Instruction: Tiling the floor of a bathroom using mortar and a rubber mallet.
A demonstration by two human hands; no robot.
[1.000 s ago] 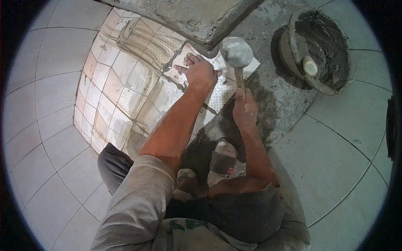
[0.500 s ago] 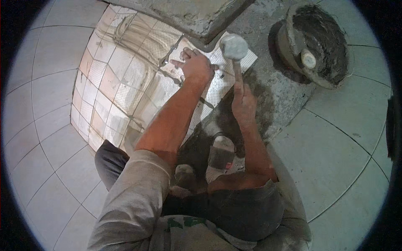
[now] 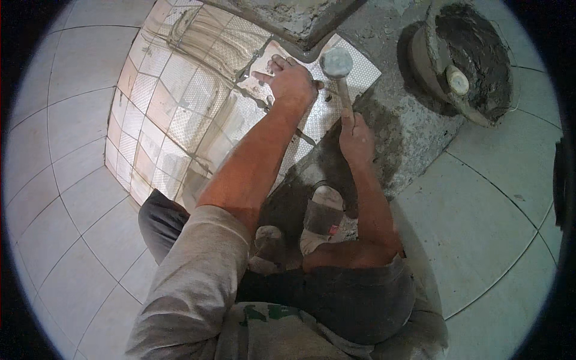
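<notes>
My left hand point(image 3: 293, 83) lies with its fingers spread on a pale textured floor tile point(image 3: 362, 67), near the tile's notched far edge. My right hand point(image 3: 357, 141) is wrapped round the wooden handle of a mallet point(image 3: 336, 62). The mallet's round grey head is over the same tile, just right of my left hand; whether it touches the surface I cannot tell. Left of this tile runs a smeared joint, and beyond it are patterned floor tiles point(image 3: 180, 90) in white and pinkish tones, streaked with mortar.
A bucket point(image 3: 429, 66) of wet mortar stands at the far right, with a light rounded handle end point(image 3: 457, 80) sticking out. A raised concrete edge point(image 3: 300, 27) borders the far side. Rough bare ground point(image 3: 420, 141) lies right of the tile. My feet point(image 3: 324, 213) are close below.
The mallet head looks smaller and darker, apparently lower toward the tile. My left hand stays spread on the tile. The whole view has shifted slightly.
</notes>
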